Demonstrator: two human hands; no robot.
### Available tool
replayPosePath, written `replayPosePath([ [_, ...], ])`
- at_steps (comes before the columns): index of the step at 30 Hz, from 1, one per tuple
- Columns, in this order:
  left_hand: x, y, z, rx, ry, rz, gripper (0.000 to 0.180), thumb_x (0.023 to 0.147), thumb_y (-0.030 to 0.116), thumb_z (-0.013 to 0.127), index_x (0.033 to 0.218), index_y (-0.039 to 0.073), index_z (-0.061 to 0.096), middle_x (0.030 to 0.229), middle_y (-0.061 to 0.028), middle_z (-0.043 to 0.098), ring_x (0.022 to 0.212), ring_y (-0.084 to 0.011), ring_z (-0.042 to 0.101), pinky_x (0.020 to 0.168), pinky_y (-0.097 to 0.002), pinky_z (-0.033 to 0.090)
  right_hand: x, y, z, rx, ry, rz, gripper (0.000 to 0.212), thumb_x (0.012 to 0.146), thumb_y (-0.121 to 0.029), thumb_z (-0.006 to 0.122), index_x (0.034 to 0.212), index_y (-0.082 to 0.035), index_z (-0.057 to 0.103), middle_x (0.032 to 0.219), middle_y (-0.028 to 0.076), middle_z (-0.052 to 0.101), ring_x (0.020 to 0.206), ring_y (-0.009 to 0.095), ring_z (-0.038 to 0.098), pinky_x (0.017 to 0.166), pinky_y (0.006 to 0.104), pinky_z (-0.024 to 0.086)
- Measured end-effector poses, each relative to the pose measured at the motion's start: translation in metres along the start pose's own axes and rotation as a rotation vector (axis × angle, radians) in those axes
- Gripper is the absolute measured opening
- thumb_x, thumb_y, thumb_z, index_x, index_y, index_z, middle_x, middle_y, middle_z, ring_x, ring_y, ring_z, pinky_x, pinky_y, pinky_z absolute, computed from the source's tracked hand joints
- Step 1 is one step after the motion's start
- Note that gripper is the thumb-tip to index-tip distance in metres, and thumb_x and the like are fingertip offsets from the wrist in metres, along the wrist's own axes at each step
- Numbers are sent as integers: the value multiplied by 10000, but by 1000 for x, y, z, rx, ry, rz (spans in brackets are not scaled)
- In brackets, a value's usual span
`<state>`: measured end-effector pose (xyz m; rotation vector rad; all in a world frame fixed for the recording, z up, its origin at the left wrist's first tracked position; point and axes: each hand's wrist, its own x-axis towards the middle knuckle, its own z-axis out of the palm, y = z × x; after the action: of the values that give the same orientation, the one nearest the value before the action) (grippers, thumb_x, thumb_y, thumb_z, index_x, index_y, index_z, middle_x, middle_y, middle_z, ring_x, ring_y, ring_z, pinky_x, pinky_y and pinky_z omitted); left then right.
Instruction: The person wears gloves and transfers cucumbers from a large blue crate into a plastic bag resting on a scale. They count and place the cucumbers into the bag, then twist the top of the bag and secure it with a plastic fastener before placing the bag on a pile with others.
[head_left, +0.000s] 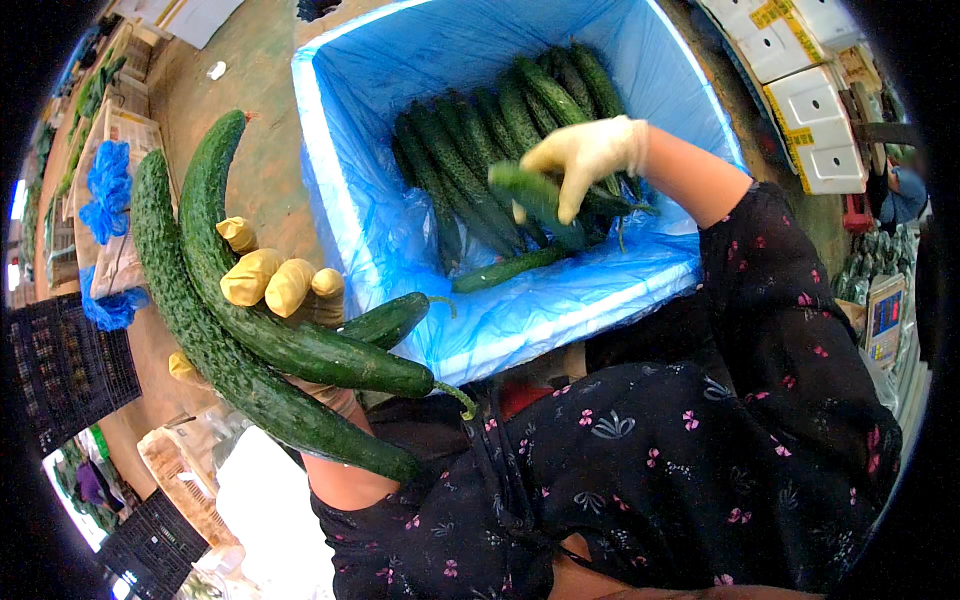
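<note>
My left hand (pixel 268 280), in a pale yellow glove, is wrapped round long dark green cucumbers (pixel 205 290) at the left of the box. Two lie lengthwise across it, and the end of another cucumber (pixel 388 318) shows behind them. My right hand (pixel 580 160), gloved too, reaches into a white foam box (pixel 450 362) lined with thin blue plastic film (pixel 500 300). Its fingers grip a cucumber (pixel 530 190) whose near end is smeared by motion. Beneath it, several cucumbers (pixel 470 150) lie side by side in rows, and one cucumber (pixel 510 268) rests crosswise near the front wall.
White foam boxes (pixel 815 130) are stacked at the far right, with a device with a screen (pixel 884 320) below them. A person (pixel 903 190) is at the right edge. Blue plastic film (pixel 108 195) and black crates (pixel 75 365) are on the left.
</note>
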<state>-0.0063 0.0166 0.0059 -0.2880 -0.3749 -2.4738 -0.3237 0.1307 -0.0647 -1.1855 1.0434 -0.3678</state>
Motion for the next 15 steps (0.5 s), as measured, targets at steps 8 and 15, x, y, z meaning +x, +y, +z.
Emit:
replayPosePath([
  [8, 5, -3, -6, -6, -58, -33, 955, 687, 447, 768, 1366, 8, 260, 1059, -59, 545, 1009, -248, 518, 1023, -477, 324, -38, -11, -69, -174, 816, 220, 469, 789, -371, 652, 1105, -30, 594, 967, 34, 650, 857, 177, 613, 754, 321, 484],
  [15, -3, -1, 1, 3, -17, 21, 915, 696, 378, 774, 1354, -7, 268, 1039, -49, 546, 980, -227, 514, 996, -457, 330, 42, -52, 15, -1070, 726, 186, 262, 775, -282, 540, 847, -62, 662, 830, 158, 648, 812, 337, 629, 758, 423, 507],
])
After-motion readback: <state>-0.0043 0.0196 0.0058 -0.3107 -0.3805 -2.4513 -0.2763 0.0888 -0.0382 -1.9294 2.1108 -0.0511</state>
